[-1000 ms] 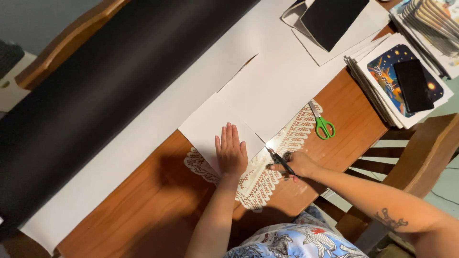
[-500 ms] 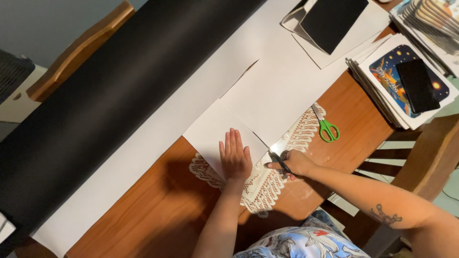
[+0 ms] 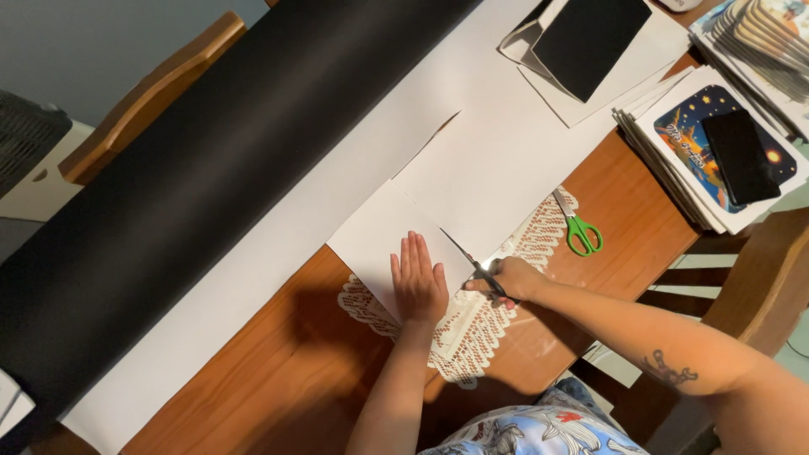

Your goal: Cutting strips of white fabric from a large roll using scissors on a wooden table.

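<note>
While the left hand [image 3: 419,282] lies flat with fingers together, palm pressing down on the white paper sheet [image 3: 472,181], the right hand [image 3: 510,278] just beside it is closed around the handles of a pair of dark scissors [image 3: 474,263], whose blades point up and away into a cut in the sheet's near edge. Under both hands a white lace doily [image 3: 472,324] lies on the wooden table [image 3: 253,371], partly covered by the paper. Just to the right of the right hand, a second pair of scissors with green handles [image 3: 578,227] rests half on the doily, half on the bare wood, untouched. Farther right, a stack of printed sheets [image 3: 699,139] carries a dark phone [image 3: 742,156] on top. Beyond the hands the white sheet stretches diagonally across the table, and along its far side lies a broad black roll [image 3: 211,177]. At the far right corner, a black card [image 3: 590,38] sits on more white sheets, and a wooden chair back [image 3: 147,97] shows behind the roll.
</note>
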